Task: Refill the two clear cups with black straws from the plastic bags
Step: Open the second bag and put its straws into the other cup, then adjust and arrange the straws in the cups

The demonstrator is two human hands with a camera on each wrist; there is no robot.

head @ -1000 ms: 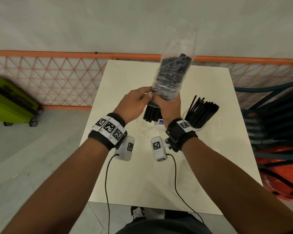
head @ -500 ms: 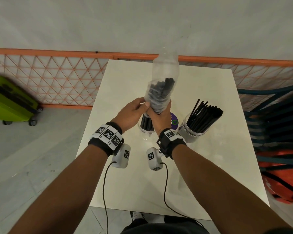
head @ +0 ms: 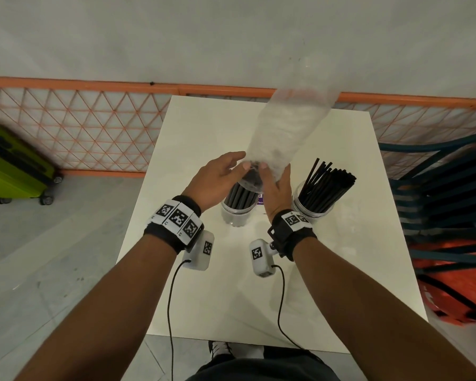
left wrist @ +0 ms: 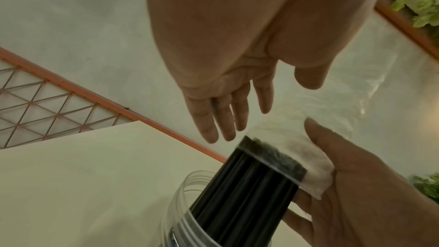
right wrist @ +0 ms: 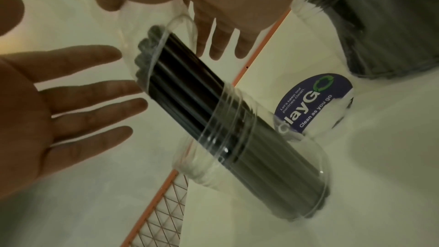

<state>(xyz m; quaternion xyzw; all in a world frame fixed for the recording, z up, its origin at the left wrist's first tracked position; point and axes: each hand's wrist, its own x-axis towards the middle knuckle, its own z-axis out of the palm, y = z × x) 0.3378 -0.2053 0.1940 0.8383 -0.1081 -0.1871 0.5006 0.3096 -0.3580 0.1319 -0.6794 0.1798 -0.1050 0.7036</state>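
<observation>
Clear plastic bag [head: 283, 138] held upright by the right hand [head: 276, 189], pinching its mouth over black straws [head: 241, 198] in the near cup [head: 235, 213]. Left hand [head: 215, 180] hovers beside, fingers spread, holding nothing.

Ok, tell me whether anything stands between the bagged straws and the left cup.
Nothing visible does. The black straws already stand in the left clear cup; only their tops are inside the mouth of the plastic bag, pinched by the right hand.
</observation>
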